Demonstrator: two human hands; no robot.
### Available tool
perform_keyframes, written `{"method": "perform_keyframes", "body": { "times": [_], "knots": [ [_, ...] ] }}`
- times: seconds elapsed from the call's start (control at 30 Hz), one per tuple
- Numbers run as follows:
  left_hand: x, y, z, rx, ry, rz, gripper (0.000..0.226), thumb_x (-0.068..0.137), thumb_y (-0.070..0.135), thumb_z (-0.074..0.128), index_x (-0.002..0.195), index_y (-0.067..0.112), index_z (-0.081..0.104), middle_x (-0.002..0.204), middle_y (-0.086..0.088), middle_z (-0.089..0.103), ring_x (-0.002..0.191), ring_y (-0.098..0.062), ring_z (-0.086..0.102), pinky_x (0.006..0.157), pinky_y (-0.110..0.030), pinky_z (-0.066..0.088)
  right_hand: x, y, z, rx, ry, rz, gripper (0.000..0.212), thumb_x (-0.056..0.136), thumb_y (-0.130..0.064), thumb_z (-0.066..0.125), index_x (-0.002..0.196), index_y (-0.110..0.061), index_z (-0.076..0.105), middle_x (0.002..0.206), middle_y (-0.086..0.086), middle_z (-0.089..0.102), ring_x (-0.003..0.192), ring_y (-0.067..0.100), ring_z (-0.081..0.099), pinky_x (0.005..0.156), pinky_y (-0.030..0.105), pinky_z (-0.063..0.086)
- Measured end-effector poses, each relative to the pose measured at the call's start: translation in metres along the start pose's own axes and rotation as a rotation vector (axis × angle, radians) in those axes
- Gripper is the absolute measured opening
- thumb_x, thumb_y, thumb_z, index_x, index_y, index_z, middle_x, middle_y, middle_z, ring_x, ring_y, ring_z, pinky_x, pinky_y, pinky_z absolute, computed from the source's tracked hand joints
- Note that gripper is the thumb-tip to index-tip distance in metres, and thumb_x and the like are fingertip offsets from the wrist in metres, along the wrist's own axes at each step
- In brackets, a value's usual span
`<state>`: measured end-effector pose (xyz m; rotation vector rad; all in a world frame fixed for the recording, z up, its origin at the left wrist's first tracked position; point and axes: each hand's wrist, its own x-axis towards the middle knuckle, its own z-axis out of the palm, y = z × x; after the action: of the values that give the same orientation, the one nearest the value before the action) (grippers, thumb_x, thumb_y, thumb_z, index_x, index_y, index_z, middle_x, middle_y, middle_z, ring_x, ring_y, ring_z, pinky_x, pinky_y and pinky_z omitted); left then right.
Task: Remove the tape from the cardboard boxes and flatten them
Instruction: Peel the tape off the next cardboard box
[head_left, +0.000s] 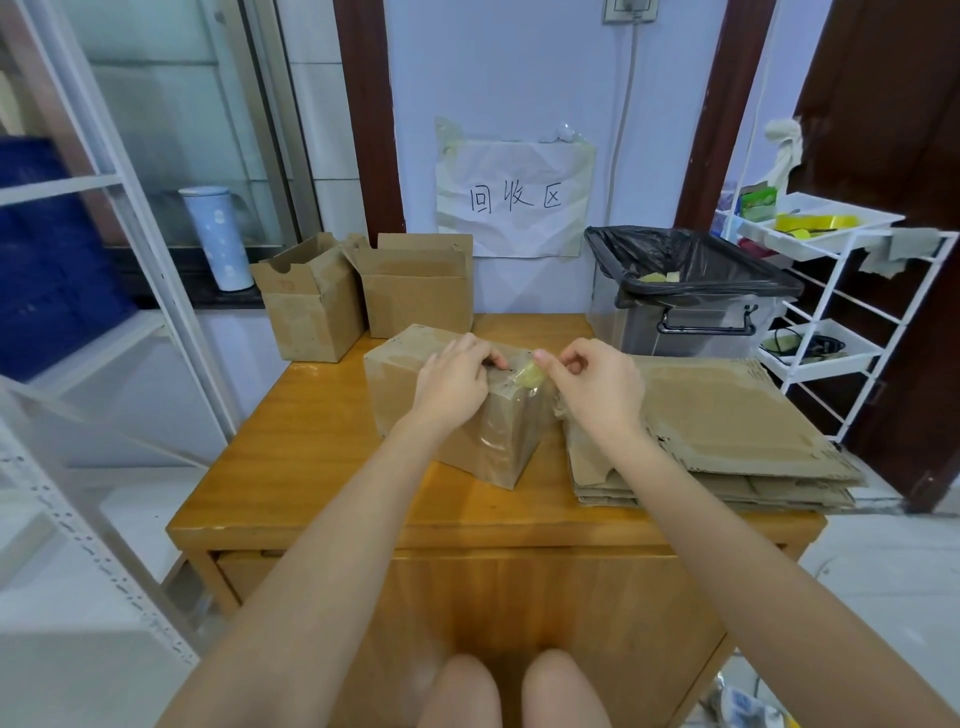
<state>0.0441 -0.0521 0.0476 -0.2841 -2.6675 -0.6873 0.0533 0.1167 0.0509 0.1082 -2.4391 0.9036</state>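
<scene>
A closed cardboard box sealed with clear tape stands in the middle of the wooden table. My left hand rests on its top, fingers curled against the taped seam. My right hand pinches a lifted, crumpled piece of yellowish tape at the box's top right edge. Two more cardboard boxes, one at the left and one beside it, stand with open flaps at the table's back left. A stack of flattened cardboard lies to the right.
A clear plastic bin lined with a black bag holds tape scraps at the back right. A white wire rack stands right of the table, white shelving to the left. A paper sign hangs on the wall.
</scene>
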Motion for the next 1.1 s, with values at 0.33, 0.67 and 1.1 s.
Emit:
{"method": "perform_keyframes", "body": {
  "times": [0.33,0.67,1.1],
  "knots": [
    [0.001,-0.001,0.002,0.008,0.010,0.009,0.039,0.093,0.003,0.034,0.109,0.025,0.062,0.119,0.005,0.054,0.116,-0.013,0.045,0.093,-0.029,0.031,0.002,-0.019,-0.005,0.050,-0.074,0.024,0.027,0.091,-0.040,0.061,0.082,-0.015,0.057,0.075,-0.005,0.057,0.078,0.016,0.055,0.062,0.027,0.037],
    [0.002,-0.003,0.002,0.050,0.009,0.001,0.039,0.093,0.005,0.034,0.121,0.018,0.058,0.122,0.000,0.053,0.116,-0.019,0.044,0.085,-0.028,0.027,-0.001,-0.034,-0.002,0.505,-0.337,-0.030,0.031,0.081,-0.014,0.075,0.107,-0.013,0.059,0.093,-0.012,0.057,0.083,-0.002,0.055,0.071,0.005,0.046],
    [0.005,-0.003,0.002,0.043,0.023,0.013,0.036,0.094,0.005,0.035,0.114,0.023,0.060,0.117,0.004,0.054,0.115,-0.015,0.044,0.084,-0.026,0.027,-0.016,-0.020,-0.002,0.584,-0.249,-0.134,0.025,0.088,-0.001,0.064,0.101,-0.018,0.051,0.089,-0.015,0.055,0.075,-0.004,0.057,0.072,0.009,0.047]
  ]
}}
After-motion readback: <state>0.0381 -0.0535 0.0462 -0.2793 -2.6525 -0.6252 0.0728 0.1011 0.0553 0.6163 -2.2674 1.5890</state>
